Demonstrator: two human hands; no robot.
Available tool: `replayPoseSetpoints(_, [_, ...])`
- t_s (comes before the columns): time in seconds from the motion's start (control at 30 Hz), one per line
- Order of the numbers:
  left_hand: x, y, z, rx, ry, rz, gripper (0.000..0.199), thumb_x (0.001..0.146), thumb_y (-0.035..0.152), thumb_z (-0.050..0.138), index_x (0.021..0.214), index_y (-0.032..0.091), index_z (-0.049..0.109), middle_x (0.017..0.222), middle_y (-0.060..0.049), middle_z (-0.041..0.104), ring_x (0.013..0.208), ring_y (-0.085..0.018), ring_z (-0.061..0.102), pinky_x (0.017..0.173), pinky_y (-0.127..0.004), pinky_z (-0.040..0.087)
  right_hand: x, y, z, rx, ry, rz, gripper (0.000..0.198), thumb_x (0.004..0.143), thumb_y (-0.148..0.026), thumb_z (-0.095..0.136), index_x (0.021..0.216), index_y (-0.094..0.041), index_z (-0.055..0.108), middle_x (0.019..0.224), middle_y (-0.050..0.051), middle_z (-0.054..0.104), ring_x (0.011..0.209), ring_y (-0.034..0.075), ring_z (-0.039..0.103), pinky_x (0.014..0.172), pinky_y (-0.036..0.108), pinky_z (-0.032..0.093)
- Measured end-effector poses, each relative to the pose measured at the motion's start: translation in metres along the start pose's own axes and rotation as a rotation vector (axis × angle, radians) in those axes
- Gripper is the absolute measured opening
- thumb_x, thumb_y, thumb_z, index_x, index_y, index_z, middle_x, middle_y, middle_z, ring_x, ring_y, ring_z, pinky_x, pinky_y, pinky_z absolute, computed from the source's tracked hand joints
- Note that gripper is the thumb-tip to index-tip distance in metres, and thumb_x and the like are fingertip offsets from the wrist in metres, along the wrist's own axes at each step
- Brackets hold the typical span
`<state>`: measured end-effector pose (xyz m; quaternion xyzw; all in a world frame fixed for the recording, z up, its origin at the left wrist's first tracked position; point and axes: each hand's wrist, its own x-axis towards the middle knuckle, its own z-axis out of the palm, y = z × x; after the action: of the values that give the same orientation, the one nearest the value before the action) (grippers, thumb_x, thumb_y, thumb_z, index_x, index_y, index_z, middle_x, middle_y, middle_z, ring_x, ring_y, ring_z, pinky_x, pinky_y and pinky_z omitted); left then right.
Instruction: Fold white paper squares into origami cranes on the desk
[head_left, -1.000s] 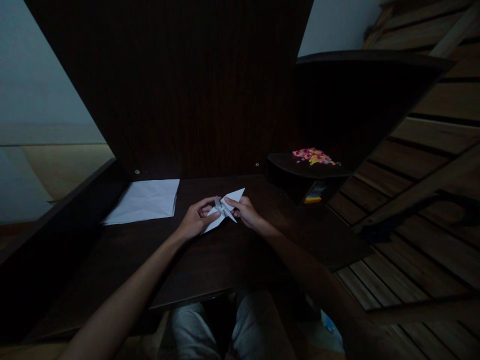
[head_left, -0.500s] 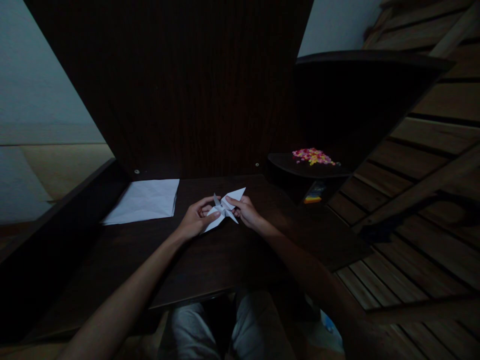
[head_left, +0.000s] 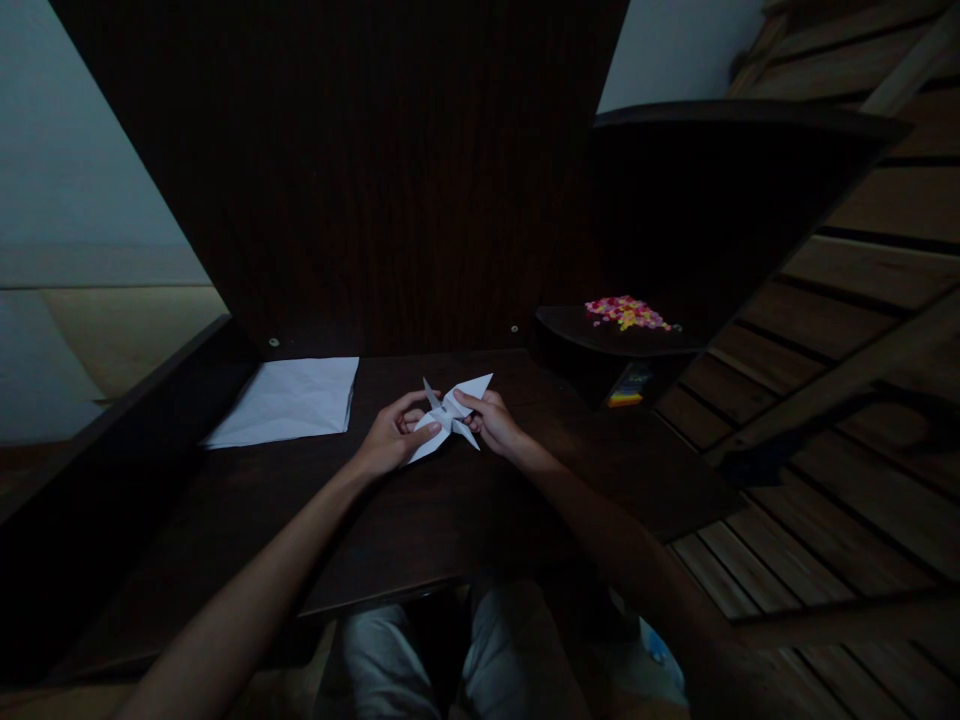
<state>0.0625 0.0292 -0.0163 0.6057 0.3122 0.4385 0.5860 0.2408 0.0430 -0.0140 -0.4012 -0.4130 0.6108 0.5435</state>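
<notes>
A white origami crane, with its two wings spread and two thin points sticking out, is held between both hands over the dark desk. My left hand pinches its lower-left wing, thumb on top and fingers beneath. On the upper-right wing my right hand presses its thumb from above, the other fingers curled under the paper. Parts of the fingers are hidden behind the crane. To the left of my left hand lies a stack of white paper sheets.
The dark wooden desk has a raised side panel on the left and a tall back panel. At right, a rounded shelf carries a heap of small pink and yellow pieces. A slatted wooden structure stands beyond.
The crane's two thin points have shifted slightly outward, and its middle looks a little more opened. Both hands keep nearly the same place and grip.
</notes>
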Motion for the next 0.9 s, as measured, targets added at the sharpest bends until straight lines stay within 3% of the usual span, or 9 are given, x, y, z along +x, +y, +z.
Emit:
replayPoseSetpoints(0.43, [-0.0002,0.0002,-0.0004,-0.032,-0.012,-0.024,0.060,0.070,0.030,0.078,0.122,0.018,0.052,0.071,0.002,0.061,0.055,-0.009,0.053,0.051,-0.019,0.035,0.0006,-0.0004,0.0007,0.050,0.005,0.018,0.032,0.056,-0.037,0.078,0.065,-0.015,0.058,0.052,-0.004,0.052,0.041,0.004,0.037,0.036,0.019,0.017])
replayPoseSetpoints(0.67, [0.0020,-0.0029,-0.0007,-0.102,-0.017,-0.046,0.073,0.068,0.029,0.079,0.130,0.021,0.042,0.079,-0.002,0.066,0.067,-0.015,0.063,0.062,-0.024,0.046,0.0033,0.0038,-0.0001,0.095,0.013,0.048,0.032,0.055,-0.036,0.079,0.065,-0.016,0.057,0.051,-0.005,0.050,0.041,0.004,0.035,0.037,0.019,0.016])
replayPoseSetpoints(0.9, [0.0026,-0.0017,-0.0020,-0.114,-0.048,-0.048,0.080,0.069,0.028,0.079,0.136,0.023,0.036,0.077,0.000,0.066,0.066,-0.013,0.063,0.061,-0.023,0.046,0.0049,0.0061,-0.0003,0.116,0.007,0.054,0.032,0.055,-0.036,0.079,0.064,-0.016,0.055,0.050,-0.006,0.048,0.041,0.004,0.035,0.038,0.019,0.016])
